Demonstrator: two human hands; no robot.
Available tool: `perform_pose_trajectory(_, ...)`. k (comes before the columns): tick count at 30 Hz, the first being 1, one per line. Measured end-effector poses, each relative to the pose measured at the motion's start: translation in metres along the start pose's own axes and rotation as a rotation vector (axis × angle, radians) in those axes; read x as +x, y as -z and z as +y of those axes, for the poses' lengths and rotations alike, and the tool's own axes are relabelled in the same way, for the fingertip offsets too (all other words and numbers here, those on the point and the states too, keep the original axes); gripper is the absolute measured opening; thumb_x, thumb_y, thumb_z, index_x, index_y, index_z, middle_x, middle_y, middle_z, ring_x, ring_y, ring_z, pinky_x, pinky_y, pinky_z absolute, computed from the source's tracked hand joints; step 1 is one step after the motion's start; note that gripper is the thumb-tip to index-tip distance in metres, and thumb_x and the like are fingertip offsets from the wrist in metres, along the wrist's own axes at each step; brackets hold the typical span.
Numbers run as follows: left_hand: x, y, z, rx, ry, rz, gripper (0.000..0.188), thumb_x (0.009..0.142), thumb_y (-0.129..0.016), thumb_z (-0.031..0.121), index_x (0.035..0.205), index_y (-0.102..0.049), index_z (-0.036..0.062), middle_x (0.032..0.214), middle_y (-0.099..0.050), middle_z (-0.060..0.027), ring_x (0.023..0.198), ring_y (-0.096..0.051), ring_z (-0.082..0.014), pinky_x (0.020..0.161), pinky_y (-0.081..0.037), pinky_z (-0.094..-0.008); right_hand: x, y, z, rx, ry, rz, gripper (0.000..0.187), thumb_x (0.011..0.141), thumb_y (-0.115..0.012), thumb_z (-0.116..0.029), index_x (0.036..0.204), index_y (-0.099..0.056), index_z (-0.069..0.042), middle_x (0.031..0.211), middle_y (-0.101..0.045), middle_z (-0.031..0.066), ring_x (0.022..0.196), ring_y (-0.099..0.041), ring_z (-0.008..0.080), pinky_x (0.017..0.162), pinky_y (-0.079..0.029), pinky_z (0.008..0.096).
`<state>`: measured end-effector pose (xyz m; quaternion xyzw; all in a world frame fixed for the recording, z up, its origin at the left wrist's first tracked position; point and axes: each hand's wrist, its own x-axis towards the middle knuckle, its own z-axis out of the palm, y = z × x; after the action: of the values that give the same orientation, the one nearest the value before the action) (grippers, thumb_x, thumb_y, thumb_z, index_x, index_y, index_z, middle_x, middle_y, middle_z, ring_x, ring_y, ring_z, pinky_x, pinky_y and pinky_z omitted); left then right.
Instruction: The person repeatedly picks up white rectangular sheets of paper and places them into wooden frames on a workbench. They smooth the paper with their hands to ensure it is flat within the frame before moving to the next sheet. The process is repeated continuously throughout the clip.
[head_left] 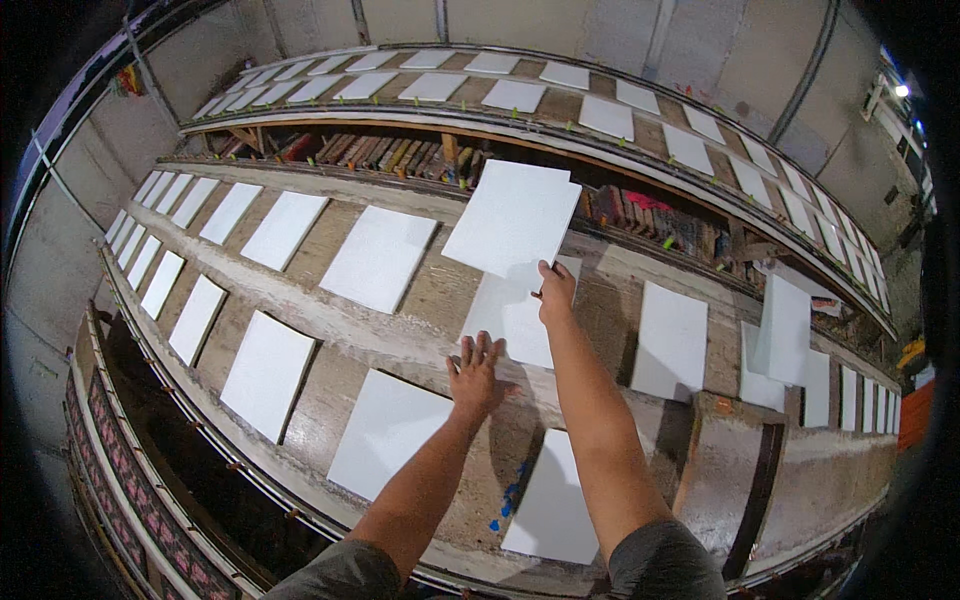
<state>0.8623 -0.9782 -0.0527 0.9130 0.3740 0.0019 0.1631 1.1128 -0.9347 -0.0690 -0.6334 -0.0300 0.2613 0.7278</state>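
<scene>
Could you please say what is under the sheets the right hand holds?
Another white sheet lies beneath, on the table; the held sheets hide part of it.

Right fingers [549,275] grip white sheets [512,215] while left fingers [483,347] spread over the table [340,332].

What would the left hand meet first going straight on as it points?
Likely the white rectangular flat sheet just ahead of the left hand; depth and any contact at its near edge are unclear.
</scene>
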Motion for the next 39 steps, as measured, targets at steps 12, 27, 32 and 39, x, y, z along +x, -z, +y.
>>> perform_pose_trajectory(12,-0.014,-0.029,0.020,-0.605,0.058,0.345,0.040,0.093,-0.069,0.028,0.127,-0.068,0.0066,0.120,-0.070,-0.0210,0.112,-0.066,-0.0389,0.097,-0.051,-0.0480,-0.196,0.269,0.003,-0.097,-0.154,0.228,0.040,0.094,-0.071,-0.012,0.131,-0.061,-0.001,0.100,-0.069,0.0070,0.091,-0.066,0.0169,0.076,-0.053,0.0300)
perform_pose_trajectory(27,-0.189,-0.013,0.220,-1.140,-0.043,0.189,0.038,0.089,-0.078,0.014,0.125,-0.068,0.0074,0.099,-0.067,-0.0053,0.085,-0.063,-0.0138,0.069,-0.054,-0.0291,-0.297,0.473,-0.105,-0.504,0.335,0.006,0.039,0.094,-0.072,-0.018,0.127,-0.060,-0.001,0.106,-0.068,0.0137,0.097,-0.064,0.0255,0.090,-0.051,0.0389)
perform_pose_trajectory(32,-0.252,-0.048,0.321,-1.187,-0.047,-0.061,0.053,0.084,-0.084,0.017,0.131,-0.064,0.0021,0.109,-0.072,-0.0085,0.100,-0.066,-0.0178,0.086,-0.053,-0.0315,-0.337,0.588,-0.142,-0.458,0.442,0.167,0.020,0.092,-0.070,-0.004,0.110,-0.064,0.000,0.095,-0.067,0.0068,0.086,-0.062,0.0163,0.079,-0.050,0.0319)
perform_pose_trajectory(39,-0.309,-0.093,0.380,-0.591,0.022,-0.269,0.052,0.089,-0.078,0.039,0.122,-0.070,0.0001,0.116,-0.073,-0.0185,0.105,-0.071,-0.0303,0.093,-0.056,-0.0400,-0.358,0.718,-0.075,-0.714,0.326,0.224,0.035,0.081,-0.079,-0.013,0.112,-0.069,0.001,0.101,-0.074,0.0157,0.090,-0.071,0.0259,0.082,-0.055,0.0368)
